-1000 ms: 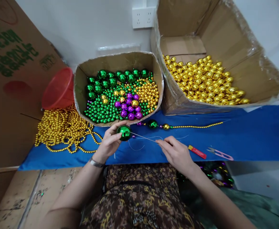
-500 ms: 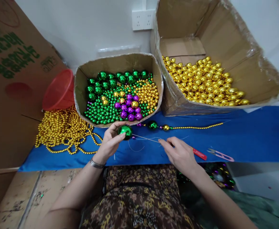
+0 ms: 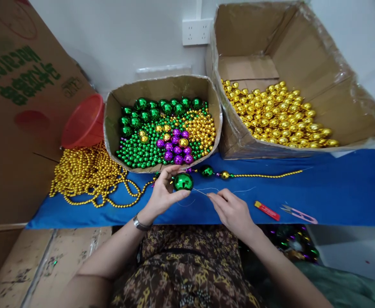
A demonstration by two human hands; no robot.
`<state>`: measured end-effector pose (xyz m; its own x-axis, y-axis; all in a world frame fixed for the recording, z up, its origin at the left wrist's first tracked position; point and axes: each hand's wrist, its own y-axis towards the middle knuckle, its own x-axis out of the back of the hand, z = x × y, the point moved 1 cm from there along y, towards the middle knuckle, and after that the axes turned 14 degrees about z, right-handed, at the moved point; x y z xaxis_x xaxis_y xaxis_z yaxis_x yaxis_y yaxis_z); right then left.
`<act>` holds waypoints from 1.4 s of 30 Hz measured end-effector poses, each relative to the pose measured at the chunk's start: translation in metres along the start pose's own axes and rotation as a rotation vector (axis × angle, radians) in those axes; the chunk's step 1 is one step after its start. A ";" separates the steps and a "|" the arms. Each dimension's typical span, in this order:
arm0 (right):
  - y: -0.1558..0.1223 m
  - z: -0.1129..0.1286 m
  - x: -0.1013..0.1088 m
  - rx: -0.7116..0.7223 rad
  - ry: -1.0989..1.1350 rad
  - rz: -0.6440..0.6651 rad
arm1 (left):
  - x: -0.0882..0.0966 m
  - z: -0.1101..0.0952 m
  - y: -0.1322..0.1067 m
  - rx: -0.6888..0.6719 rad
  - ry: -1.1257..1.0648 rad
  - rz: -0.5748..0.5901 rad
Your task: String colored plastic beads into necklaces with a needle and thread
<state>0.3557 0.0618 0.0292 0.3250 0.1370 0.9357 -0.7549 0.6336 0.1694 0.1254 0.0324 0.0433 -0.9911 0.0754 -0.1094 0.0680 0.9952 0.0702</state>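
Note:
My left hand (image 3: 163, 194) is closed around a large shiny green bead (image 3: 183, 182), thumb below and fingers above. A thin, straight needle (image 3: 200, 192) runs out of the bead's right side, and the fingertips of my right hand (image 3: 230, 211) pinch its other end. Fine pale thread lies loose on the cloth around both hands. Behind them a strung row stretches to the right, with a green bead (image 3: 206, 170), a gold bead (image 3: 224, 175) and a gold bead chain (image 3: 267, 174). Whatever lies behind my left fingers is partly hidden.
A cardboard box (image 3: 108, 124) of green, gold and purple beads stands behind my hands. A larger box (image 3: 322, 55) holds gold beads. Gold bead strands (image 3: 81, 175) and a red basin (image 3: 83, 122) are at left; a red-yellow lighter (image 3: 267, 210) and pink thread snips (image 3: 299, 213) at right.
My left hand has moved right with the green bead, closer to my right hand. Less of the needle shows between them. The whole view has shifted slightly.

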 end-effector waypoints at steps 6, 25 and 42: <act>0.001 0.001 -0.003 0.021 -0.031 -0.032 | 0.002 0.003 0.002 0.009 0.017 0.011; -0.002 -0.011 0.003 -0.116 0.145 -0.122 | -0.002 -0.026 0.138 -0.114 1.264 0.261; -0.006 -0.021 0.016 -0.163 0.206 -0.235 | 0.001 -0.031 0.103 0.132 -0.075 0.150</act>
<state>0.3771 0.0761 0.0372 0.5996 0.1129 0.7923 -0.5502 0.7771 0.3057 0.1281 0.1331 0.0812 -0.9577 0.2232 -0.1815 0.2337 0.9716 -0.0383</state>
